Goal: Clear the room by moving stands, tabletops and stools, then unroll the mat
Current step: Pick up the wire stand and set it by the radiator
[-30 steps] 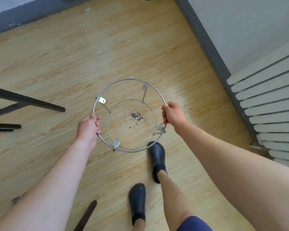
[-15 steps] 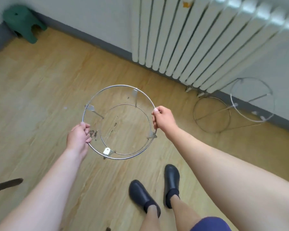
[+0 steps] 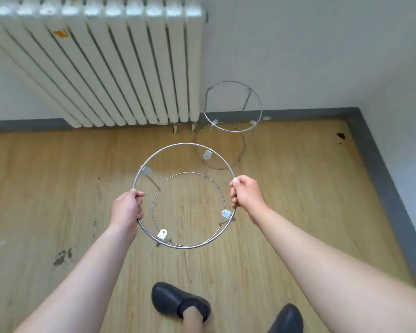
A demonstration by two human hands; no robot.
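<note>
I carry a round wire stand [image 3: 178,146] of thin silver metal, seen from above: a large top ring, a smaller lower ring and small white tabs on the struts. My left hand [image 3: 128,207] grips the top ring on its left side. My right hand [image 3: 245,193] grips the same ring on its right side. The stand hangs above the wooden floor, level with my waist. A second wire stand [image 3: 233,131] of the same kind stands on the floor by the wall, just beyond the one I hold.
A white ribbed radiator [image 3: 101,68] covers the wall at the upper left. A grey skirting board [image 3: 380,164] runs along both walls and meets in the corner at the right. My two dark shoes [image 3: 178,301] stand on the wooden floor [image 3: 46,188], which has dark scuffs at the left.
The view has swung round towards the radiator and the corner. The second stand, earlier off to the right, now lies straight ahead and closer. Both hands have kept their grip on the ring.
</note>
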